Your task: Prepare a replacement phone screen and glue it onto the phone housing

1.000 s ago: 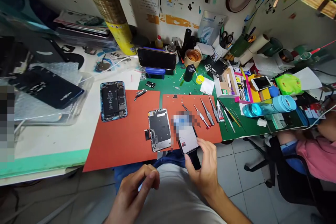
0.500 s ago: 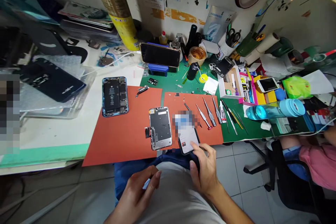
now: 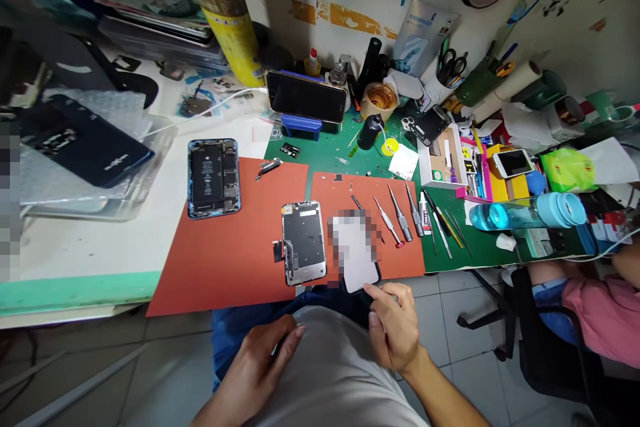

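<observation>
Here, a smartphone with a pale lit screen and dark edges (image 3: 356,261) lies at the near edge of the right-hand orange-red mat (image 3: 403,263), its upper part blurred into blocks. The person's right hand (image 3: 395,323) is at its lower end, forefinger stretched to the bottom of the screen and the other fingers bent in; it grasps nothing that shows, and whether the fingertip presses the glass I cannot tell. The left hand (image 3: 267,350) hangs before the light grey shirt (image 3: 327,363), loosely curled, with a slim gap between thumb and fingers and nothing visible in it.

Just left of the phone, a detached black-and-silver screen panel (image 3: 304,240) lies with its inner side up, a short dark flex cable (image 3: 278,251) sticking out leftward. Farther left, a blue-framed phone body (image 3: 214,179) exposes its black battery (image 3: 207,177), lying partly on the left-hand orange-red mat (image 3: 225,267). Right of the lit phone, a slim silver screwdriver with a red end (image 3: 389,221) lies beside two grey metal tweezers (image 3: 401,215).
</observation>
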`<action>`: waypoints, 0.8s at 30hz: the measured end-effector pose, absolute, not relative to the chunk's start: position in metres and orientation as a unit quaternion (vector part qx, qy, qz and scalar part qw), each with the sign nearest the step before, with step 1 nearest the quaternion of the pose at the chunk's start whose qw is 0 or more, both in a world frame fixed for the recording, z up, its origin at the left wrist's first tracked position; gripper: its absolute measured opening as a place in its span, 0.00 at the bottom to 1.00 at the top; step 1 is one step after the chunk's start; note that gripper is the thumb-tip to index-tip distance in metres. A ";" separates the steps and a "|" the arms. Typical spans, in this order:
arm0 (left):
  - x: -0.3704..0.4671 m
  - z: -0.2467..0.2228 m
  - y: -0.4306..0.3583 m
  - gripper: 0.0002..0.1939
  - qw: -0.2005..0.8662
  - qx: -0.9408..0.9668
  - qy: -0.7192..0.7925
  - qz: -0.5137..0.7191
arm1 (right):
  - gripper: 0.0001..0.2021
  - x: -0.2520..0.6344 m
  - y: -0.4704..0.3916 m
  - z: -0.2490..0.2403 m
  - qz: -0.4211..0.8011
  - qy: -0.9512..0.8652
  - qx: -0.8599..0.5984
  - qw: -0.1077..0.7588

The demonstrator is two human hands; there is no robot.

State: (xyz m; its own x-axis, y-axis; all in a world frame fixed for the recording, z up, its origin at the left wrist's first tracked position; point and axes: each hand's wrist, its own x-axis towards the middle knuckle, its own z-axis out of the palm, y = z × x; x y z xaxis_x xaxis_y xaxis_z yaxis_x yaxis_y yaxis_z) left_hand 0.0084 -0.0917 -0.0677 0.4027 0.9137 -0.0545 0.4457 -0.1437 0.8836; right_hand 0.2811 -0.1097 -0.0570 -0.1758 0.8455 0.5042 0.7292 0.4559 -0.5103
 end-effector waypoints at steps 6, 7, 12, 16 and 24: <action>0.008 -0.073 -0.091 0.20 0.446 0.703 0.482 0.274 | 0.12 0.280 -0.111 -0.056 0.077 -0.779 -0.506 0.361; 0.008 -0.072 -0.091 0.18 0.446 0.704 0.479 0.276 | 0.13 0.280 -0.108 -0.055 0.077 -0.779 -0.509 0.359; 0.009 -0.071 -0.091 0.12 0.449 0.710 0.471 0.270 | 0.15 0.275 -0.073 -0.049 0.092 -0.779 -0.527 0.326; 0.008 -0.076 -0.094 0.17 0.419 0.728 0.470 0.270 | 0.18 0.269 -0.039 -0.044 0.121 -0.803 -0.519 0.265; 0.008 -0.079 -0.095 0.21 0.408 0.732 0.470 0.277 | 0.14 0.261 -0.016 -0.043 0.131 -0.826 -0.515 0.186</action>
State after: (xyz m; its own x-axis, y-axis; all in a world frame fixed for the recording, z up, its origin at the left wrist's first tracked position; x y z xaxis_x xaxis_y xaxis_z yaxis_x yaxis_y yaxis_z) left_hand 0.0081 -0.0951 -0.0793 0.4056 0.9138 0.0223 0.4612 -0.2256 0.8582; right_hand 0.2611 -0.0159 -0.0434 -0.4001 0.8999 0.1734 0.8027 0.4354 -0.4076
